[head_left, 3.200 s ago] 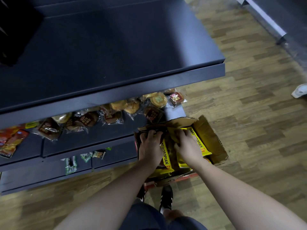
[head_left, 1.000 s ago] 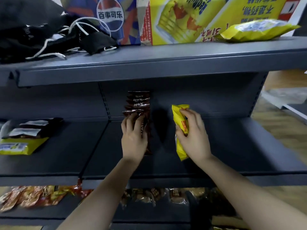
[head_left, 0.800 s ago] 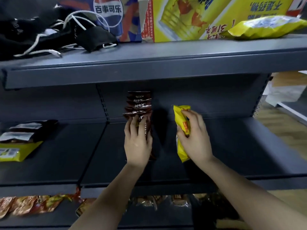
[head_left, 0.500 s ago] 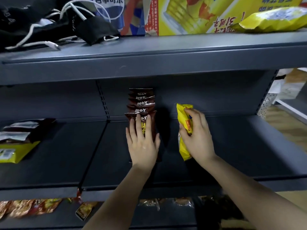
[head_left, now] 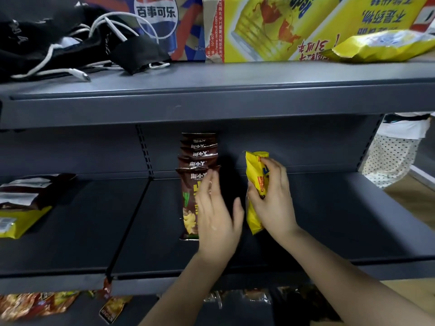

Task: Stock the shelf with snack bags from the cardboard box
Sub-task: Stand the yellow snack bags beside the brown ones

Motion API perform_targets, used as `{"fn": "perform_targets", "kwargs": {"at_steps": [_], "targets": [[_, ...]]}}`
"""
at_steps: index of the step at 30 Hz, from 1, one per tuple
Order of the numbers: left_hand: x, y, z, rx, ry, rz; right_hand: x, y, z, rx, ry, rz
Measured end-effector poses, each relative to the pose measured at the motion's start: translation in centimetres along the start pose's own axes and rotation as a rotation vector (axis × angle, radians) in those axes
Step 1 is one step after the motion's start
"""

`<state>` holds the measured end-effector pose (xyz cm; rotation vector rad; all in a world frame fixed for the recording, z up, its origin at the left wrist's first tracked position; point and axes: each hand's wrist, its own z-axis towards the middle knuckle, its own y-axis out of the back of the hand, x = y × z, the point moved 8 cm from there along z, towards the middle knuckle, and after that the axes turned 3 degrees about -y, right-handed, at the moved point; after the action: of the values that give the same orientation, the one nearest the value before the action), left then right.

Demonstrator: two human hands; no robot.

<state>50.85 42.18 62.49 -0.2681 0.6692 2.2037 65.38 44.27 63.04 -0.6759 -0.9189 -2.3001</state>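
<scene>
Snack bags (head_left: 110, 307) lie on the bottom shelf nearest the camera, at about 7 o'clock, in orange and brown wrappers, partly hidden under the shelf (head_left: 329, 231) above. On that middle shelf both of the person's hands are at work near the centre. The left hand (head_left: 216, 222) has its fingers straight and together, pressed flat against the front of a row of brown bags (head_left: 199, 158) that stand upright one behind another, running back toward the rear panel. The right hand (head_left: 273, 198) sits just beside it at 3 o'clock, its fingers and thumb curled around a yellow bag (head_left: 253, 180) held upright, edge toward the camera, a little apart from the brown row. Far out at 9 o'clock on the same shelf lie a flat yellow packet (head_left: 18, 222) and dark packets (head_left: 30, 191) stacked on it. Farther up, the top shelf (head_left: 211, 90) carries a black mask (head_left: 138, 52) and dark cloth with white cords at 11 o'clock, a blue carton (head_left: 162, 22) with a round logo at 12 o'clock, a large yellow carton (head_left: 282, 27) beside it, and a puffy yellow bag (head_left: 381, 45) at 1 o'clock.
</scene>
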Motion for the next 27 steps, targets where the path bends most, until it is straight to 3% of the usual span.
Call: {"fn": "perform_targets", "kwargs": {"at_steps": [3,9,12,16,22,27], "targets": [[-2.4,-1.2,1.2,0.077,0.091,-0.195,0.2,0.1,-0.2,-0.006,0.031,0.056],[-0.6,-7.1,2.0,0.374,0.530,-0.342,-0.1,0.3,-0.3,-0.031,-0.006,0.084],[0.8,-8.8,1.8,0.390,0.682,-0.449,-0.7,0.1,-0.4,0.014,-0.005,0.182],[2.1,-9.5,2.1,0.336,0.757,-0.546,-3.8,-0.9,-1.2,0.177,-0.146,0.243],[3.8,-10.8,2.1,0.302,0.899,-0.657,-7.7,-3.1,-3.3,0.527,-0.508,0.336],[4.1,-11.9,2.2,0.361,0.797,-0.520,-9.9,-4.0,-1.8,0.398,-0.604,0.291]]}}
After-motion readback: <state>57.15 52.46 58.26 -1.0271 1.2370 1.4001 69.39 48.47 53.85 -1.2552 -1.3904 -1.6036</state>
